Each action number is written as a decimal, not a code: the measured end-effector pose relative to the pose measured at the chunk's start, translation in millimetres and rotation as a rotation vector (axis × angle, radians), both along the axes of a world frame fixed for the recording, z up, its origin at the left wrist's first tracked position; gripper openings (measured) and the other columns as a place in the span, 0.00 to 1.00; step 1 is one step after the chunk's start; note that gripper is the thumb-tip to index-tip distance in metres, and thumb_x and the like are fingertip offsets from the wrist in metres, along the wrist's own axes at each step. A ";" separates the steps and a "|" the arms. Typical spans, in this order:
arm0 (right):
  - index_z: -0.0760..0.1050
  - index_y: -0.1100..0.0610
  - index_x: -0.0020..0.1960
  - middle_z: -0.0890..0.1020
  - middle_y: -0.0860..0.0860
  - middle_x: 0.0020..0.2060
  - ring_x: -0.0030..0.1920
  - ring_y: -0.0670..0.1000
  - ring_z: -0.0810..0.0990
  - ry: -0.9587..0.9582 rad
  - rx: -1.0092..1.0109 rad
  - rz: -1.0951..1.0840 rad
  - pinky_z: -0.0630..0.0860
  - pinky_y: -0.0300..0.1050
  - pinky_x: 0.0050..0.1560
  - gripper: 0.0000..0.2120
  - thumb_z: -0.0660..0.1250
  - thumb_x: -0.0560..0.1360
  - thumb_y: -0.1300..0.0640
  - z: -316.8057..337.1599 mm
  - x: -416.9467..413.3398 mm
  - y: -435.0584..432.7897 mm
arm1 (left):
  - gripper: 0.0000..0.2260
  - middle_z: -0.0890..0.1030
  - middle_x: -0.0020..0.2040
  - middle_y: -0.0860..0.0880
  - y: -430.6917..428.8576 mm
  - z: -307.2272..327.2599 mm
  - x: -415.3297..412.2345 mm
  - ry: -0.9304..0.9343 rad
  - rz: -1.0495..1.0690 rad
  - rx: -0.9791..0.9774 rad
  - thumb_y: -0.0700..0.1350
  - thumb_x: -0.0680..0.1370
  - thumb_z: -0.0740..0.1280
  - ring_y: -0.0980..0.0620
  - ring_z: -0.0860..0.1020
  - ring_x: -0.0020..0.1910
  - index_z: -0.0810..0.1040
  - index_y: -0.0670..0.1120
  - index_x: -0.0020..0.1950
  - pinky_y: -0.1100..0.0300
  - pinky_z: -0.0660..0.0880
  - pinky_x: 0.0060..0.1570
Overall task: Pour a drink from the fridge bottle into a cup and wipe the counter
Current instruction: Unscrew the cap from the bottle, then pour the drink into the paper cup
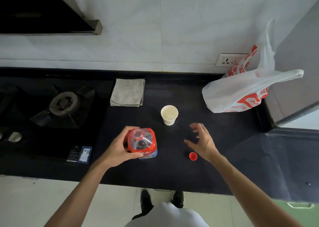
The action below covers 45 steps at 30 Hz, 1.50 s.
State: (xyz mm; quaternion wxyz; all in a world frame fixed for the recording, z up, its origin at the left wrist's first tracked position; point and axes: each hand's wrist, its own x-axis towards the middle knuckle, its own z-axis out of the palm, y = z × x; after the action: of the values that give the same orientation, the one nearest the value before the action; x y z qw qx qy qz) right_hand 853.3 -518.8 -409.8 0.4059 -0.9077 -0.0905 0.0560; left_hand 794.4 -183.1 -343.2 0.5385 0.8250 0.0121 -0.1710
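A clear plastic bottle [144, 143] with a red label stands upright on the black counter [172, 171], its mouth uncapped. My left hand [119, 146] is wrapped around its left side. The red cap [193, 156] lies on the counter to the right of the bottle. My right hand [203, 141] hovers just above and beyond the cap, fingers spread, holding nothing. A white paper cup [169, 114] stands upright behind the bottle, between the two hands. A folded grey cloth [128, 92] lies at the back of the counter.
A gas stove [63, 104] fills the counter's left part, with a small dark box [79, 154] near its front edge. A white and red plastic bag [241, 92] sits at the back right by a wall socket [229, 59]. A range hood [43, 11] hangs upper left.
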 end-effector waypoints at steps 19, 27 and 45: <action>0.61 0.43 0.75 0.71 0.49 0.69 0.67 0.52 0.71 0.125 0.193 -0.069 0.75 0.59 0.65 0.40 0.77 0.70 0.60 -10.9 67.0 90.8 | 0.41 0.70 0.66 0.70 -3.0 -8.2 -6.7 -0.014 0.025 -0.075 0.42 0.68 0.80 0.63 0.71 0.69 0.64 0.67 0.72 0.59 0.79 0.59; 0.64 0.46 0.73 0.73 0.47 0.66 0.65 0.49 0.72 0.039 0.200 -0.079 0.77 0.56 0.63 0.37 0.78 0.69 0.58 8.2 61.2 85.2 | 0.46 0.66 0.70 0.68 -2.5 -14.0 -7.5 -0.067 -0.028 -0.035 0.51 0.66 0.81 0.60 0.69 0.71 0.56 0.70 0.74 0.53 0.77 0.64; 0.64 0.46 0.71 0.74 0.37 0.60 0.61 0.40 0.75 -0.100 0.302 -0.035 0.75 0.32 0.55 0.37 0.79 0.69 0.57 92.2 23.6 39.6 | 0.40 0.74 0.67 0.58 -25.2 11.7 21.9 -0.299 -0.017 -0.028 0.47 0.68 0.81 0.53 0.77 0.66 0.65 0.60 0.74 0.54 0.81 0.57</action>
State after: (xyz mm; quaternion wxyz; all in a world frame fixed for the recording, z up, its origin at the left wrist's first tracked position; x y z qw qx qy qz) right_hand 876.9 -479.2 -317.5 0.5337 -0.8394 -0.1021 -0.0103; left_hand 816.4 -208.3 -331.5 0.5443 0.8338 -0.0773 -0.0509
